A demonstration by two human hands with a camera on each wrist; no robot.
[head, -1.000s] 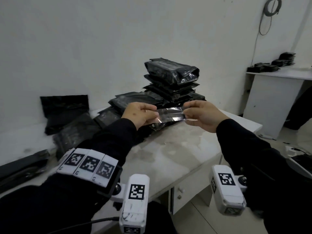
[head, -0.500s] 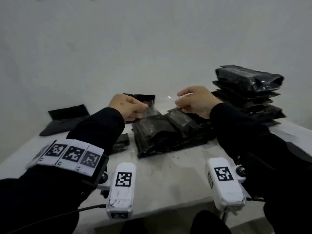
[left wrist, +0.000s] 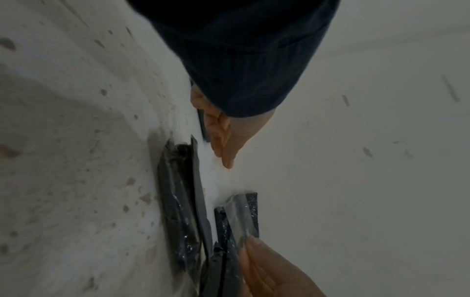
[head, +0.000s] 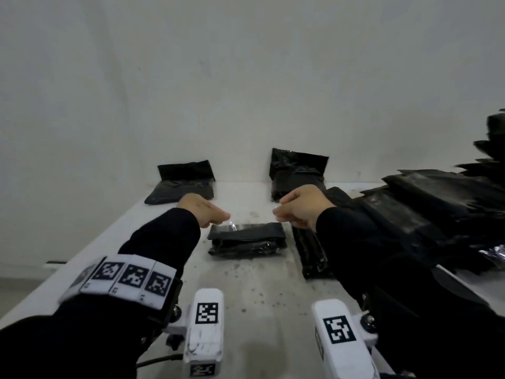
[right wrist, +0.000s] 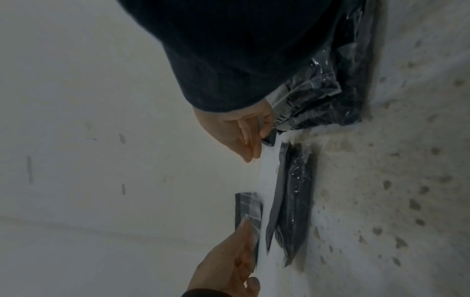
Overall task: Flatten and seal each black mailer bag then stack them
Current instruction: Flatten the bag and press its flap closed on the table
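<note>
One black mailer bag [head: 246, 240] lies flat on the surface [head: 259, 291], right in front of the person and between the two hands. Its long side runs from 9 o'clock to 3 o'clock. A flat band [head: 246, 230] runs along its far edge, at 12 o'clock. I think that band is the flap, so the bag's mouth points away from the person, toward the wall [head: 246, 91].

The left hand [head: 203, 212] is just above the bag's 9 o'clock end. Its grip is a pinch on a thin clear strip [left wrist: 241, 217]. The right hand [head: 300, 209] is above the 3 o'clock end, and its fingers pinch a thin dark edge. I cannot tell if that is the other end of the same strip. My guess is that this is the peel-off strip from the sticky flap.

So this bag looks flat, but I think it is not sealed yet. The flap needs pressing down, and then the bag goes on a pile.

At 3 o'clock there is a big heap of black bags [head: 423, 212]. A taller stack [head: 496, 138] pokes in at the picture's edge. One more bag [head: 308, 253] lies partly under the right forearm. Two bags lean on the wall, at 11 o'clock [head: 183, 184] and at 1 o'clock [head: 297, 170]. I cannot tell which of these are sealed, so a lot of work may be left.
</note>
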